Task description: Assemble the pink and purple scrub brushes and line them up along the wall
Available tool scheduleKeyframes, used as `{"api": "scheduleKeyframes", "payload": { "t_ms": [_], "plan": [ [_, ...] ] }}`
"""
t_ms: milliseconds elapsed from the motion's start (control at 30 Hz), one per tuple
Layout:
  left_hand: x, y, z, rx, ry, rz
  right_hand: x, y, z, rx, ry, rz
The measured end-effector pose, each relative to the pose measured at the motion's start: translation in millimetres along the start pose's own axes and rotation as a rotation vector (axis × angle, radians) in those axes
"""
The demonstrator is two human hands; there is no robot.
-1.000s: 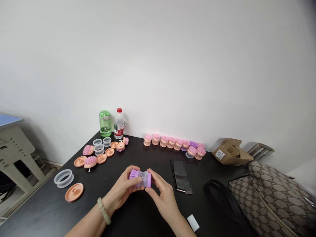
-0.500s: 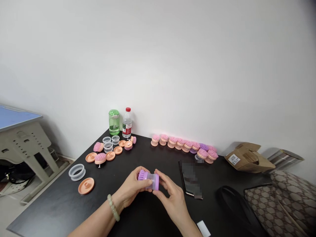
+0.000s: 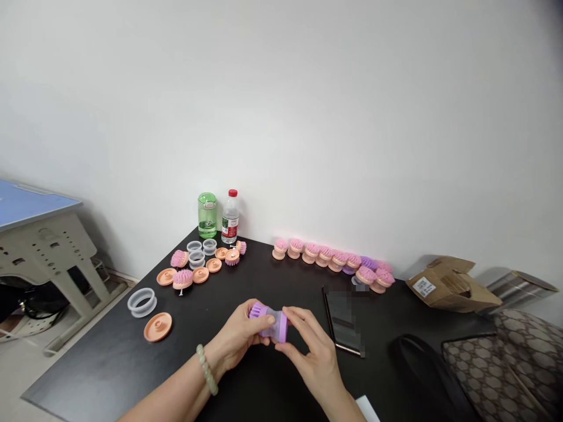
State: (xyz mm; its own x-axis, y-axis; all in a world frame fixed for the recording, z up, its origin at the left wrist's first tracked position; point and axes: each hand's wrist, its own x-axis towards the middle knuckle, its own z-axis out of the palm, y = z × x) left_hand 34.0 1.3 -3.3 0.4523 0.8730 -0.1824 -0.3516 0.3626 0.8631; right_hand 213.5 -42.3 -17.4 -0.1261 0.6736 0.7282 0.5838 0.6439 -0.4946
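Note:
Both my hands are in front of me above the black table [image 3: 246,381], holding a purple scrub brush [image 3: 269,323] with a transparent cylindrical body. My left hand [image 3: 237,337] grips the bristled end, and my right hand [image 3: 314,363] grips the end with the purple cap. A bead bracelet [image 3: 206,369] circles my left wrist. To the left lie a transparent plastic ring [image 3: 142,302] and a peach-coloured disc [image 3: 157,326], both apart from my hands.
A row of pink and purple brush heads [image 3: 329,257] lines the back wall. A phone [image 3: 343,324] lies right of my right hand. Further back left stand a green bottle [image 3: 207,215] and a water bottle [image 3: 230,218] behind loose parts [image 3: 196,266]. A patterned bag [image 3: 488,375] sits at right.
The whole scene has shifted right and slightly in the picture as my head turned. Both hands still hold the brush, which has moved a little right with them.

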Motion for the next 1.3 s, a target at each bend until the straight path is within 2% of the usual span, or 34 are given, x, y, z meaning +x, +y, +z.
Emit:
{"api": "scheduleKeyframes", "payload": {
  "t_ms": [333,500,633,733,800,867,967,1033,1100,1300],
  "plan": [
    [3,-4,-2.1,-0.141,-0.024,-0.175,3,-7,-2,-0.01,-0.038,-0.131],
    [3,-5,-3.2,-0.169,-0.075,-0.194,6,-11,-3,-0.049,-0.028,-0.239],
    [4,-6,-3.5,-0.156,-0.073,-0.215,5,-9,-6,-0.07,-0.081,-0.247],
    [1,-4,-1.3,-0.111,-0.067,-0.156,3,-6,-9,-0.085,-0.081,-0.17],
    [-3,-2,1.2,-0.062,-0.093,-0.063,1,-5,-9,-0.067,-0.047,-0.058],
    [-6,1,3.1,0.004,-0.121,0.048,-1,-4,-6,-0.003,-0.049,0.139],
    [-9,4,3.4,0.129,-0.166,0.187,-3,-2,0,0.191,-0.153,0.531],
    [-9,5,1.8,0.21,-0.197,0.243,-3,-1,3,0.334,-0.213,0.714],
    [-8,4,-0.1,0.258,-0.197,0.274,-3,2,3,0.408,-0.236,0.745],
    [-6,2,-2.0,0.255,-0.12,0.286,-2,8,2,0.43,-0.157,0.546]
  ]
}}
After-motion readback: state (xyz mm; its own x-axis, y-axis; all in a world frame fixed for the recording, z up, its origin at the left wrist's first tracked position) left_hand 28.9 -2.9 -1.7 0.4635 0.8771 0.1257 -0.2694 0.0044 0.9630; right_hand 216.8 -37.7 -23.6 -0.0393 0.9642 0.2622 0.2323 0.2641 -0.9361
